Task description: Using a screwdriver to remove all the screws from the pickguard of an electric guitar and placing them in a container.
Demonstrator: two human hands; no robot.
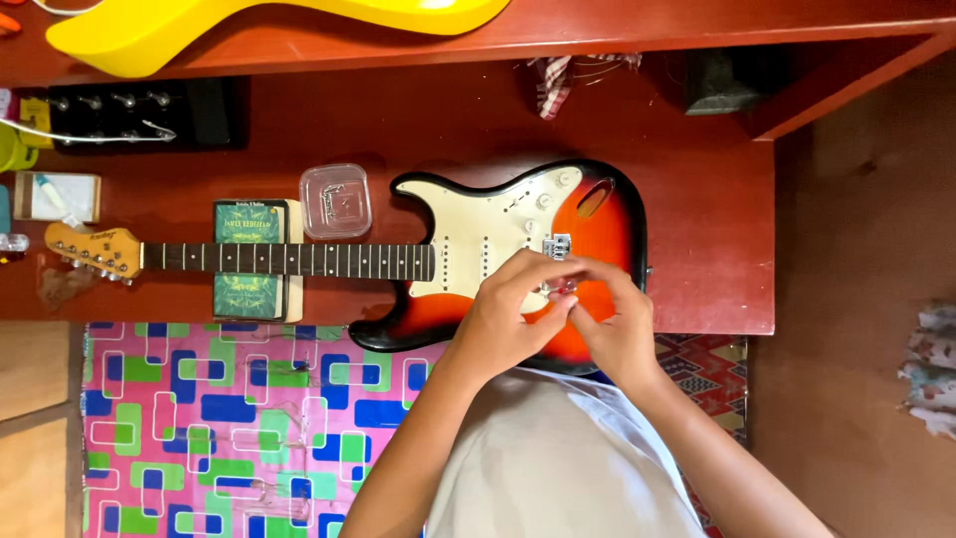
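Both hands met over the sunburst electric guitar with a cream pickguard (pixel 478 234), which lay flat on the red wooden table (pixel 697 199). The left hand (pixel 503 319) and right hand (pixel 617 329) pinched a small silvery metal part (pixel 563 287) between their fingertips, fingers drawn narrow around it, just below the guitar's metal bridge (pixel 557 245). Well to the left of the fingers, a green rectangular book-shaped box (pixel 249 221) propped the dark fretboard neck (pixel 289 260). A clear square plastic lidded container (pixel 336 201) stood just beside that box, above the neck. A yellow guitar body (pixel 249 22) lay farther up.
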